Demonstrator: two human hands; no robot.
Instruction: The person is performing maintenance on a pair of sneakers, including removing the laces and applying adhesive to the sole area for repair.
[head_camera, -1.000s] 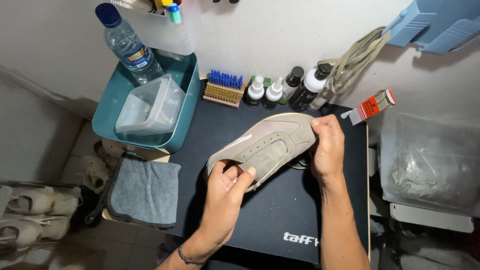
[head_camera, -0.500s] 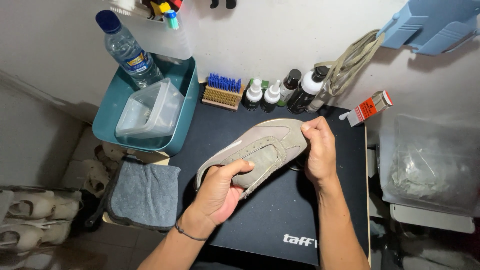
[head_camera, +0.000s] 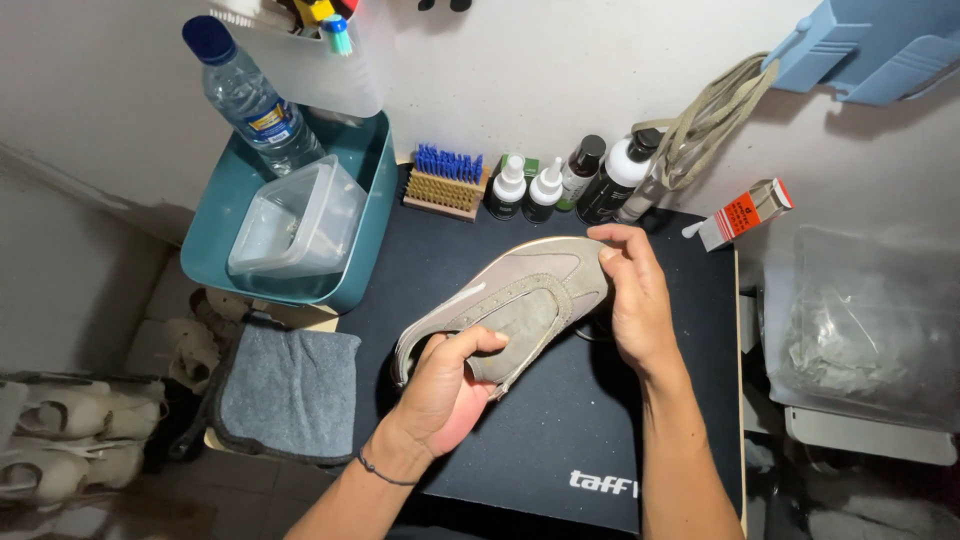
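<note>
Above the black mat (head_camera: 560, 440) on the counter, both hands hold a beige suede shoe (head_camera: 510, 305) tilted on its side, clear of the surface. The left hand (head_camera: 445, 390) cups the heel end from below, its grip curled around the collar with the thumb over the edge; the right hand (head_camera: 635, 295) pinches the toe between thumb and fingers.

With the shoe held only at its two ends, a slackening at either end would likely let it swing down onto the mat. Just behind the toe stands a row of small bottles (head_camera: 545, 190) and a taller dark bottle with a white cap (head_camera: 618, 178), beside a brush with blue bristles (head_camera: 445, 180); a turn of the shoe toward the wall could knock them over. A red and white box (head_camera: 745, 212) leans near the right wrist and could be nudged off the counter's edge. The grey cloth (head_camera: 290, 385) and teal tub (head_camera: 345, 270) lie well apart to the left.
</note>
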